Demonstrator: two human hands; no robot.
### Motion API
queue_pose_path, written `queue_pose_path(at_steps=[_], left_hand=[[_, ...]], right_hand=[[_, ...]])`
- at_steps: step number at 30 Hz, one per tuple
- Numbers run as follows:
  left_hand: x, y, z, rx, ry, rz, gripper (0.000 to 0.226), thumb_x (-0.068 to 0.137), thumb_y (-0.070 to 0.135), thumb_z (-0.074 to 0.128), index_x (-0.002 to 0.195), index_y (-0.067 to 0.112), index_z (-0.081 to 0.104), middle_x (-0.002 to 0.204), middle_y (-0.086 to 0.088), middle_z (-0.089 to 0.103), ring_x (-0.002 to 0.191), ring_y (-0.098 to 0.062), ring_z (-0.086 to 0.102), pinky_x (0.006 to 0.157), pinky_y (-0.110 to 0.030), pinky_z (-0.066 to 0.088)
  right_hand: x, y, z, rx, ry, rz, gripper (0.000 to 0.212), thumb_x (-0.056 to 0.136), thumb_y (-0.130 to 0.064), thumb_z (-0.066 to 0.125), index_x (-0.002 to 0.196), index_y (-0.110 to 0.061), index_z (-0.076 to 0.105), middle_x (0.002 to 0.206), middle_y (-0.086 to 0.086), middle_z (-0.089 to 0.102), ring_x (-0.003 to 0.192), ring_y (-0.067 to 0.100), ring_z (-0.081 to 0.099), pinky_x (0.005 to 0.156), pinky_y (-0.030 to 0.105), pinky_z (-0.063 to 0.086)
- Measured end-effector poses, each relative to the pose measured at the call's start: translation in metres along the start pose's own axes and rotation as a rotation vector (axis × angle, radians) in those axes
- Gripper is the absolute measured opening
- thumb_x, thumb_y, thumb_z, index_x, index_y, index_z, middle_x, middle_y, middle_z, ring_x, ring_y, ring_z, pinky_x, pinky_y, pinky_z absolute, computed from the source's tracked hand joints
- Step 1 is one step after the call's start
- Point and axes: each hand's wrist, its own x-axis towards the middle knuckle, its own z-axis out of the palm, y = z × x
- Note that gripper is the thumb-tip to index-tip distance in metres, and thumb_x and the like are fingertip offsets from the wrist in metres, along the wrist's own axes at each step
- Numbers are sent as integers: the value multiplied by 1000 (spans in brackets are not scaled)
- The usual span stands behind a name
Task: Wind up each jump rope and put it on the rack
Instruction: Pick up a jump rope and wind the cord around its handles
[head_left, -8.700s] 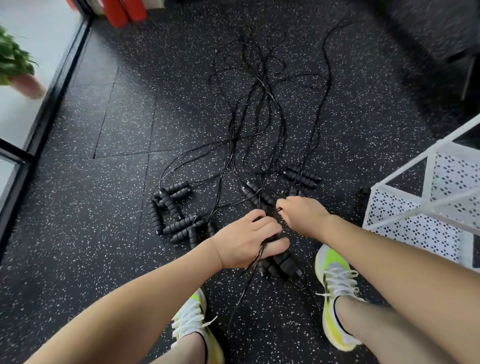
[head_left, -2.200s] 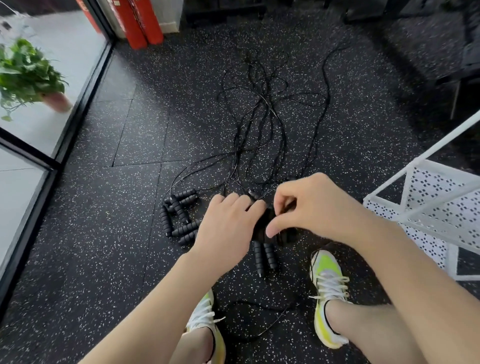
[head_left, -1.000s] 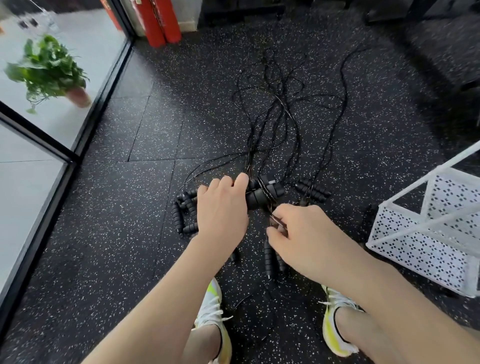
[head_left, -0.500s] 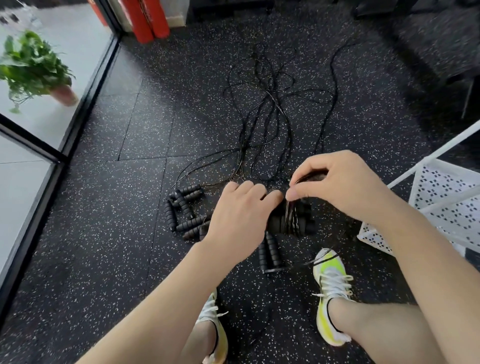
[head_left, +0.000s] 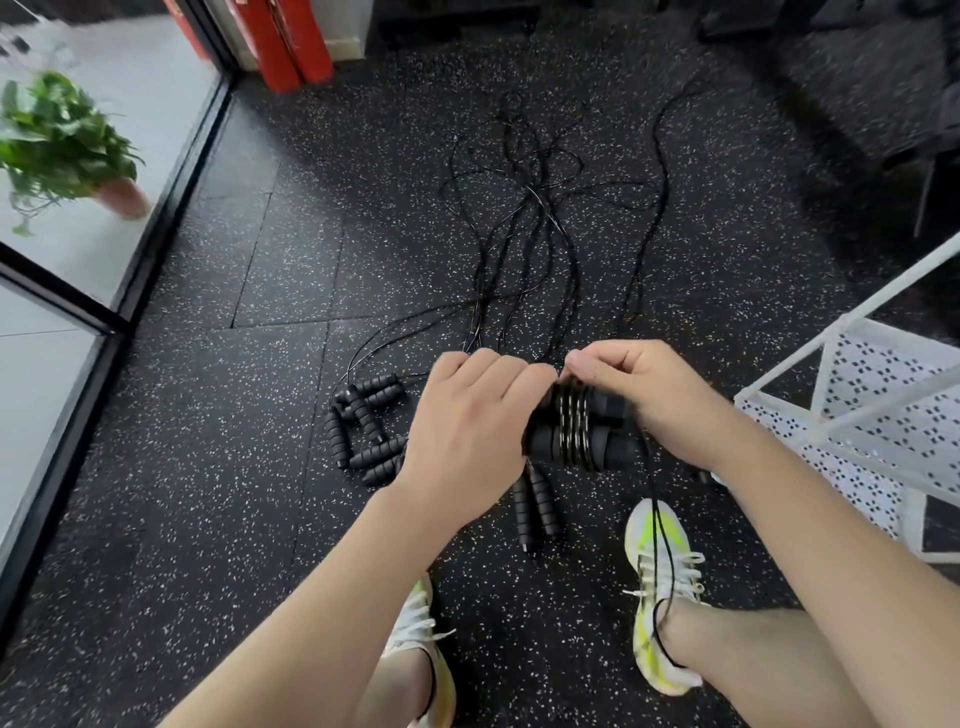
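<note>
A black rubber gym floor flecked with white fills the frame, with a glass wall along the left edge.

The fingers of the left hand curl over the left end of a pair of black foam jump rope handles held side by side at frame centre, above the floor. The right hand sits at the bundle's right end; its thumb and forefinger pinch the black cord against the top of the handles, where several turns of cord already wrap around their middle. From under the right hand a loose length of the cord hangs down across the right yellow-and-white sneaker in the lower right.

Just below the bundle, another pair of handles lies on the floor. Left of the left hand sits a cluster of more handles. Above the hands, a tangle of black ropes spreads towards the top of the frame.

A white perforated metal rack stands at the right edge, near the right forearm. A potted green plant shows behind the glass in the upper left, and red cylinders stand at the top, left of centre.
</note>
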Motion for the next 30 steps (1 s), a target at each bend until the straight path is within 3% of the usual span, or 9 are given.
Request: queue_pose_path(at_steps=[4, 7, 12, 17, 20, 22, 24, 27, 30], left_hand=[[2, -2, -5, -12, 35, -174, 37, 71, 9, 57, 105, 18, 68, 90, 6, 64, 84, -24, 56, 77, -36, 36], [6, -6, -7, 49, 29, -296, 34, 70, 12, 64, 103, 18, 65, 87, 4, 63, 81, -27, 55, 74, -37, 33], [5, -19, -4, 207, -86, -429, 39, 67, 6, 71, 104, 18, 63, 87, 1, 63, 84, -30, 59, 75, -40, 37], [1, -24, 1, 276, -199, -453, 34, 74, 6, 68, 105, 18, 59, 91, -1, 63, 88, -30, 59, 74, -41, 36], [-1, -22, 0, 310, -279, -452, 40, 78, 14, 70, 114, 20, 54, 101, 1, 62, 98, -28, 58, 80, -40, 37], [-2, -21, -1, 317, -321, -452, 40, 83, 16, 67, 119, 22, 50, 109, 2, 60, 105, -27, 56, 85, -39, 36], [-2, -21, 0, 318, -347, -440, 36, 86, 15, 62, 118, 23, 47, 111, 2, 60, 108, -27, 55, 87, -39, 36], [-5, -19, 5, 276, -351, -400, 31, 85, 18, 63, 112, 24, 49, 106, 2, 60, 102, -27, 56, 83, -39, 36], [-8, -16, 14, 258, -278, -301, 33, 70, 17, 77, 95, 22, 57, 84, 1, 61, 80, -28, 58, 67, -37, 29]], right_hand=[[3, 9, 27, 216, 18, 153, 33, 104, 4, 41, 81, -7, 61, 65, -1, 57, 52, 7, 46, 52, 24, 37], [-2, 14, 40, 237, -103, 252, 30, 106, -1, 35, 90, -2, 60, 58, 4, 50, 42, 10, 30, 42, 22, 22], [-9, 8, 65, 157, -108, 345, 31, 112, -20, 33, 104, -5, 59, 56, -1, 51, 39, 9, 32, 37, 18, 22], [-21, -9, 73, 30, -7, 301, 30, 108, -22, 39, 99, -5, 62, 60, -1, 57, 38, 7, 34, 39, 21, 25], [-29, -22, 70, -238, -4, 196, 30, 101, -32, 49, 92, -10, 67, 63, -5, 65, 43, 5, 48, 46, 26, 38], [-34, -27, 69, -536, 20, 89, 25, 97, -37, 56, 104, -16, 68, 79, -6, 73, 62, 7, 66, 63, 29, 53], [-38, -28, 68, -659, 64, 9, 23, 98, -32, 58, 119, -25, 64, 94, -8, 73, 74, 8, 70, 71, 27, 56], [-37, -30, 65, -713, 80, -60, 23, 101, -28, 55, 122, -33, 60, 101, -13, 71, 67, -1, 65, 68, 24, 55], [-31, -31, 55, -734, 118, -116, 16, 102, -28, 55, 117, -34, 60, 93, -17, 71, 73, -2, 64, 72, 28, 55]])
